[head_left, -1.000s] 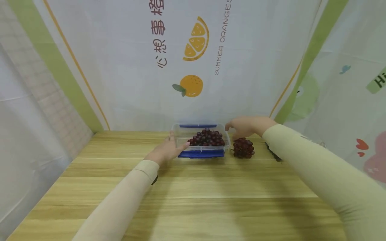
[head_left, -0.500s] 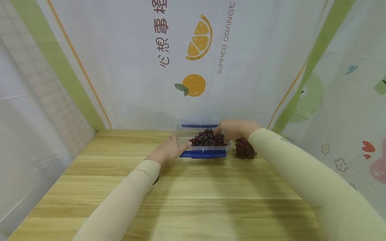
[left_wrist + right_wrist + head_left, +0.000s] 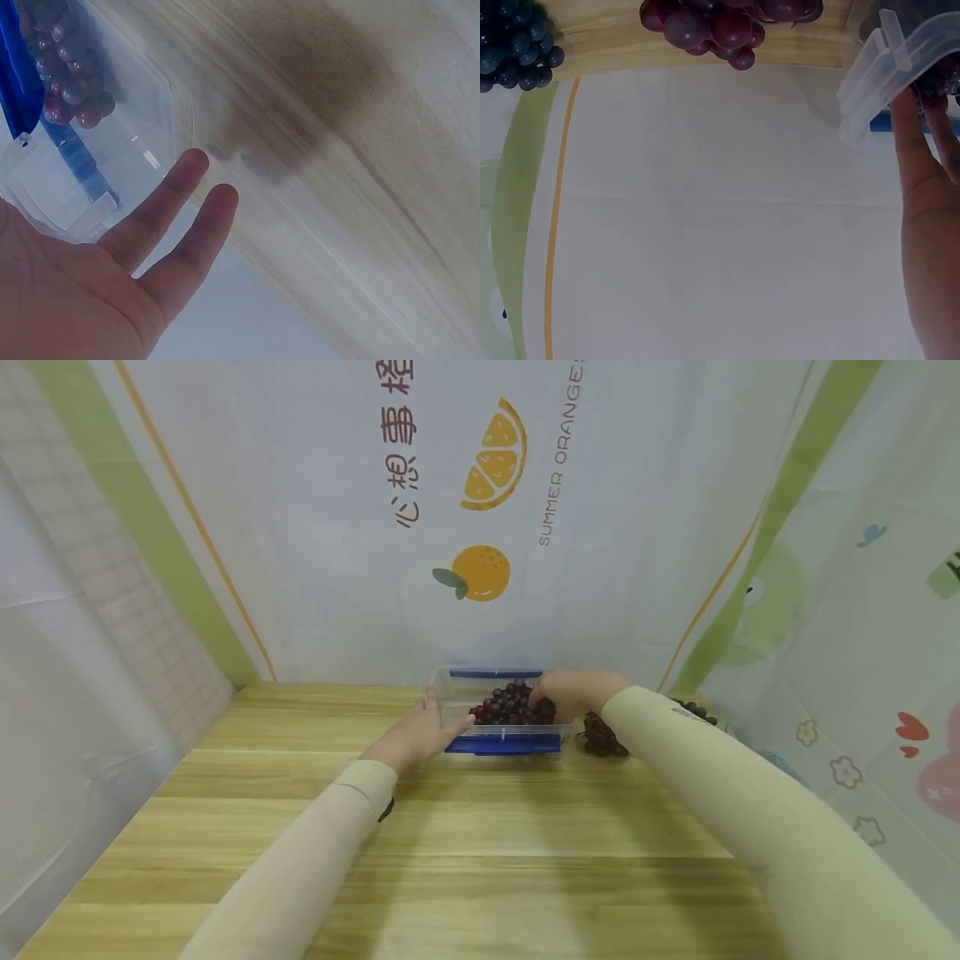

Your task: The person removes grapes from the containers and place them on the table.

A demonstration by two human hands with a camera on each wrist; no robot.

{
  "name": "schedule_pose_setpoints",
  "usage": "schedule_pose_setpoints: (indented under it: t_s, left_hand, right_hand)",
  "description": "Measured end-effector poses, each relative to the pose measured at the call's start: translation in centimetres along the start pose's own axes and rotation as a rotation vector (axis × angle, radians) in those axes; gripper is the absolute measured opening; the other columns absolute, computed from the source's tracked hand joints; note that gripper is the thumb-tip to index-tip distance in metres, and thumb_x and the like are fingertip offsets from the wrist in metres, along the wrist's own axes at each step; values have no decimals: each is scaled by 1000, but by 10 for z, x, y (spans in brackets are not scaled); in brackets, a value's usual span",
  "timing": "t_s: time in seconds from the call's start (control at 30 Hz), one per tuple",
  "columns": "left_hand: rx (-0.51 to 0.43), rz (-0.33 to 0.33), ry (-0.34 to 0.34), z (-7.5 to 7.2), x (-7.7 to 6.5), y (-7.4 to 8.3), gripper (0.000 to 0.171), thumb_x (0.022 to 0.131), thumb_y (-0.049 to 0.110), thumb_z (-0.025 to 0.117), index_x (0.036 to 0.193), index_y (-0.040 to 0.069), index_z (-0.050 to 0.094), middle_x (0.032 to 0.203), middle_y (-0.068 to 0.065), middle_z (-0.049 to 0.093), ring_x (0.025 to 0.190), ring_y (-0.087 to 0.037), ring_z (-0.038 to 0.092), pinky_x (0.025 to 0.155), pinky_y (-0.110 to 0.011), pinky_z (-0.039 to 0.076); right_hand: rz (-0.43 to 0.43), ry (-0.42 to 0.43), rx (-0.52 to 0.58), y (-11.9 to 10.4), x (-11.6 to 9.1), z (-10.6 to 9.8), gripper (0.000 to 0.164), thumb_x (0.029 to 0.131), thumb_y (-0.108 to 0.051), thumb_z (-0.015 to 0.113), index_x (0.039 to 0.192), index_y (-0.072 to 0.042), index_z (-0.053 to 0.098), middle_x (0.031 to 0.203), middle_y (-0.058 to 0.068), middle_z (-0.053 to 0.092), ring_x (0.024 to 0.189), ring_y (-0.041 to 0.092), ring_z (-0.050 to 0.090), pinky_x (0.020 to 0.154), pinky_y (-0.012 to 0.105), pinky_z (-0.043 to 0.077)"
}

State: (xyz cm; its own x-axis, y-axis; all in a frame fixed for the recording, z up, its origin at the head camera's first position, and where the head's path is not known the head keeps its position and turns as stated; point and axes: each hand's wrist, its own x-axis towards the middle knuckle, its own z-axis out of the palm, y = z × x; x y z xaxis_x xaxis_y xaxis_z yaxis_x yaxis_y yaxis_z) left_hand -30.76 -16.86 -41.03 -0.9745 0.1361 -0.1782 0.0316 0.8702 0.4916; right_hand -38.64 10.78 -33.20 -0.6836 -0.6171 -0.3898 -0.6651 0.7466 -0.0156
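A clear plastic food container (image 3: 517,729) with blue side latches (image 3: 502,744) stands near the back of the wooden table. Inside, toward its right, lies a bunch of dark red grapes (image 3: 502,704). My left hand (image 3: 414,732) steadies the container's left end, thumb at the front rim; two straight fingers (image 3: 159,214) show beside its wall in the left wrist view. Over the right rim reaches my right hand (image 3: 576,692), its bent fingers gripping the grapes inside; its fingertips are mostly hidden among them. Another red grape bunch (image 3: 600,737) rests just outside the right end, partly behind the sleeve.
A blue-black grape bunch (image 3: 517,46) lies farther right, mostly hidden by the right sleeve in the head view. A printed white curtain (image 3: 337,610) hangs directly behind the table's back edge. The wooden tabletop (image 3: 480,860) stretches toward the front.
My right hand has moved left from above the outside grape bunch, over the container's rim and down onto the grapes within. My left hand has stayed at the container's left end.
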Motion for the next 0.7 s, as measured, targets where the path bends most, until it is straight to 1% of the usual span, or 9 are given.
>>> schedule_pose_setpoints:
  t_s: [0.2, 0.3, 0.37, 0.47, 0.5, 0.6, 0.7]
  left_hand:
    - [-8, -2, -1, 0, -1, 0, 129, 89, 97, 28, 167, 8, -23, 178, -26, 1, 161, -49, 24, 130, -65, 27]
    - [-22, 1, 0, 0, 0, -1, 130, 88, 98, 28, 167, 9, -23, 178, -25, 0, 163, -48, 21, 130, -65, 25]
    - [-28, 8, 4, 1, 1, -1, 130, 89, 97, 29, 167, 8, -22, 179, -24, 1, 164, -46, 20, 131, -64, 25]
    - [-21, 24, 15, 1, 3, -1, 130, 90, 96, 29, 167, 5, -21, 178, -26, 2, 163, -46, 21, 131, -63, 25]
    - [-17, 27, 17, 1, 3, -1, 129, 90, 96, 29, 167, 5, -21, 178, -26, 3, 163, -46, 22, 131, -63, 26]
    - [-7, 28, 26, 0, 4, -1, 129, 92, 95, 29, 167, 2, -19, 178, -27, 4, 162, -47, 24, 131, -62, 27]
    - [-13, 17, 25, 0, 3, -3, 128, 93, 93, 31, 167, 3, -19, 178, -27, 5, 162, -46, 24, 131, -61, 26]
  right_hand:
    - [-4, 20, -20, 1, 6, 2, 56, 96, 0, 72, 149, -13, 63, 155, 13, 59, 147, 35, 53, 110, 44, 57]
    - [7, 3, 11, 0, 8, 2, 55, 97, 3, 69, 149, -14, 64, 158, 13, 57, 148, 35, 53, 101, 39, 61]
    - [16, -10, 35, 0, 9, 3, 57, 97, 7, 67, 149, -15, 63, 161, 13, 54, 152, 37, 48, 95, 35, 61]
    - [27, -20, 49, -2, 10, 4, 61, 96, 12, 61, 150, -17, 63, 166, 13, 49, 158, 39, 38, 86, 32, 56]
    - [34, -21, 47, -2, 10, 4, 63, 96, 14, 59, 150, -19, 63, 167, 12, 48, 160, 39, 35, 86, 32, 54]
    - [60, -31, 54, -4, 11, 5, 70, 95, 18, 52, 151, -22, 63, 171, 13, 41, 163, 40, 27, 88, 36, 50]
    - [84, -48, 47, -7, 15, 7, 76, 95, 21, 46, 153, -26, 60, 175, 13, 33, 165, 42, 19, 96, 40, 48]
